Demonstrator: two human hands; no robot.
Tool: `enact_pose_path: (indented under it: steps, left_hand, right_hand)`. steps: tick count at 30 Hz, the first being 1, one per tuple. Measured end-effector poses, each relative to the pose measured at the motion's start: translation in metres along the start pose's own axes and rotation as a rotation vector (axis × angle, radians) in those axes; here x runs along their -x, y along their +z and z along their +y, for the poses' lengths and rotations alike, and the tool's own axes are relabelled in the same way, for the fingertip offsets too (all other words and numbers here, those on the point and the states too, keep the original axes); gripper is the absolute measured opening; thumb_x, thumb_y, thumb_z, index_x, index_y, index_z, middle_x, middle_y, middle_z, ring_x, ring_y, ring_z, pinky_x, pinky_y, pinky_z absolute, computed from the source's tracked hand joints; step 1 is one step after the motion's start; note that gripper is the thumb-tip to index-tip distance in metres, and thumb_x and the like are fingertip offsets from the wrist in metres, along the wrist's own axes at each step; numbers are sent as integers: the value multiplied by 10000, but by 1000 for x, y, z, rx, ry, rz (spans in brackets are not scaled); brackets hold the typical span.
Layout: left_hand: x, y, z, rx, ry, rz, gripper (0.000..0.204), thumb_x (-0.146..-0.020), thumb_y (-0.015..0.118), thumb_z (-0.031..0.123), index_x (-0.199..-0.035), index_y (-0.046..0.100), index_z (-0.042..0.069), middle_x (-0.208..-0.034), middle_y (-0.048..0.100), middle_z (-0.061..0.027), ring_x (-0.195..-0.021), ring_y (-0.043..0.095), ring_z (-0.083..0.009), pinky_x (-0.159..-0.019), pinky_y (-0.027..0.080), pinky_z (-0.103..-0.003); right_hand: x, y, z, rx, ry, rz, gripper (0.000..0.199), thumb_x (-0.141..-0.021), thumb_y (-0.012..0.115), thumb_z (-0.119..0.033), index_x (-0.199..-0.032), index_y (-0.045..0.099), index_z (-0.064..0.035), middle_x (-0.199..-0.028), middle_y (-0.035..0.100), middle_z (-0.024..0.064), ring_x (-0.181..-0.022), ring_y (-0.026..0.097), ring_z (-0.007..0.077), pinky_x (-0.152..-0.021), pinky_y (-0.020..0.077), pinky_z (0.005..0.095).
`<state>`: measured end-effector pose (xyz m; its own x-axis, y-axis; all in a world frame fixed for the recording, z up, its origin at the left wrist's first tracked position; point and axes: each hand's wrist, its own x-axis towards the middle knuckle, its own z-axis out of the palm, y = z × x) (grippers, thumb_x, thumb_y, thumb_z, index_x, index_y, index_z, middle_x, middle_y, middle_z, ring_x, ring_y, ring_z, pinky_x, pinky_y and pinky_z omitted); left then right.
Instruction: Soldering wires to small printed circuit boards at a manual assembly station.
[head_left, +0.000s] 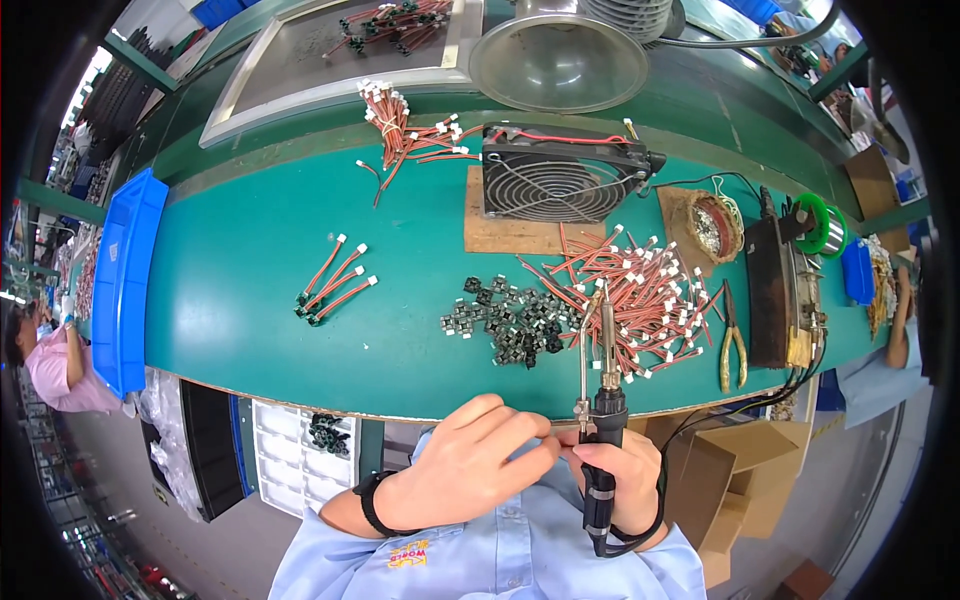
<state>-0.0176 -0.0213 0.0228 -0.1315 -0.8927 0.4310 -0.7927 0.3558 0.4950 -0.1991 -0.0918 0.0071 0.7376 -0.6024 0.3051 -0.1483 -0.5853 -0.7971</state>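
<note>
A soldering iron (606, 408) with a thin metal wire-feed tube beside its barrel stands upright, tip away from me, in the grip of my right hand (632, 478). My left hand (468, 466) is closed, its fingertips meeting those of the right at the table's near edge; whatever it pinches is hidden behind the fingers. Just beyond the hands lies a heap of small black components (515, 318). Against it on the right spreads a pile of red-and-black wire leads (645, 300) with white connectors. Several leads joined to black parts (335, 283) rest farther left.
A black fan (560, 175) stands on a wooden board, with a lamp-like metal dome (558, 62) behind. Yellow-handled pliers (734, 345), a dark box-shaped unit (775, 290), and a green solder spool (822, 225) are at right. A blue bin (130, 285) edges the left; open cartons (735, 480) sit below right.
</note>
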Motion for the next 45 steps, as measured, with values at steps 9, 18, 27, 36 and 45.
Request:
enact_pose_path:
  steps: [9,18,27,36,45]
  left_hand:
    - [-5,-5,5,-33,-22,-96,198,-613,667,51,-806,626,72,-832,571,-19,-648,529,-151,-624,418,-280]
    - [-1,-3,-5,113,-167,-64,212,-632,686,39,-828,607,54,-851,575,-58,-729,551,-211,-637,433,-292]
    - [-2,7,-49,-205,-532,118,227,-670,697,-6,-856,567,-8,-910,533,-124,-765,551,-307,-655,457,-351]
    - [10,-1,-48,-159,-563,79,202,-681,700,20,-819,553,3,-927,527,-128,-747,550,-293,-646,453,-345]
    - [12,-9,-34,-301,-667,45,257,-697,726,107,-837,537,3,-773,539,-105,-686,554,-256,-594,450,-335]
  right_hand:
    - [-7,-4,0,62,-80,38,264,-711,620,-28,-966,579,-85,-869,638,102,-661,621,230,-542,479,284]
    - [9,15,13,-294,88,298,442,-754,628,88,-1037,345,-99,-755,594,134,-656,598,183,-617,495,282]
    - [-7,4,10,-563,260,455,457,-783,603,69,-1094,311,-96,-813,559,127,-717,571,171,-648,486,278]
    - [-8,6,10,-699,266,434,453,-770,605,113,-1084,333,-66,-849,586,122,-726,597,142,-653,485,258]
    - [-5,9,6,-502,238,430,447,-779,624,47,-1089,331,-86,-815,570,113,-712,558,135,-611,455,236]
